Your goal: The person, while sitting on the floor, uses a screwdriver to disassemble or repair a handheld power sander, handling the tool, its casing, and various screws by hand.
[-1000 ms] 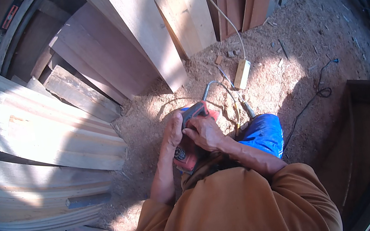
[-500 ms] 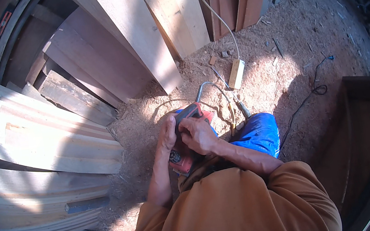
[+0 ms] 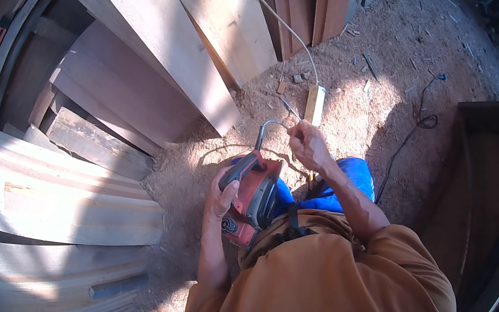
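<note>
My left hand [image 3: 219, 198] is wrapped round the black handle of a red-and-black corded power tool [image 3: 261, 201], shaped like a belt sander or planer. It is tilted over my lap, its lower end near my waist. A cord [image 3: 268, 123] leaves the handle and arcs across to my right hand [image 3: 309, 147], which is raised over my right knee. The fingers of that hand are curled closed where the cord meets them; their inner side is hidden. Just beyond lies a pale block-shaped socket strip [image 3: 315, 106] with a whitish cable [image 3: 290, 28] running from its far end.
Long boards [image 3: 169, 52] lean upright ahead. More planks [image 3: 69, 202] are stacked at my left. Wood shavings and scraps cover the ground [image 3: 401, 49]. A black cord with a blue plug [image 3: 441, 77] lies at right, beside a dark wooden frame [image 3: 481, 111].
My right hand has left the power tool and moved forward and right to the cord. The tool has turned, showing more of its red side, with my left hand still on it.
</note>
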Tool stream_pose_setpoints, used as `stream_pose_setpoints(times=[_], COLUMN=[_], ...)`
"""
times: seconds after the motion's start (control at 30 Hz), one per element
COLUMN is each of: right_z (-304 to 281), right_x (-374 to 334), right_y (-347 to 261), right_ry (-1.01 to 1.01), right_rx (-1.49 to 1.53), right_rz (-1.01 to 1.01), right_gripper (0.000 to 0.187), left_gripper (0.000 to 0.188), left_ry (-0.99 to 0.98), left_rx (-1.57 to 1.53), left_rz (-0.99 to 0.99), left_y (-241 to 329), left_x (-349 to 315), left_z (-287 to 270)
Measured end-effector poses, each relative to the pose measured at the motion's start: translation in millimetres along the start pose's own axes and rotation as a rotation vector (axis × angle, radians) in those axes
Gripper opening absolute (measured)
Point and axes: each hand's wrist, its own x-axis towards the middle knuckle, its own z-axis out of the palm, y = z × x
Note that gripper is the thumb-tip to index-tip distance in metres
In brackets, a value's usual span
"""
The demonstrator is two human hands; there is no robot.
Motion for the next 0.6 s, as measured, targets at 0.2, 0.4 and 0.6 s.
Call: stream_pose_setpoints(times=[0.2, 0.4, 0.6], right_z=[-15, 36, 60], right_x=[63, 98, 116], right_y=[130, 181, 169], right_ry=[-0.061, -0.222, -0.183], right_rx=[-0.319, -0.420, -0.391], right_rz=[0.156, 0.246, 0.204], right_gripper=[0.011, 0.020, 0.020], left_gripper=[0.066, 0.067, 0.070], left_ry=[0.036, 0.121, 0.100], left_rx=[-0.067, -0.077, -0.041], left_rz=[-0.054, -0.082, -0.164], left_y=[1, 9, 2], left_x=[0, 1, 6], left_z=[-8, -9, -19])
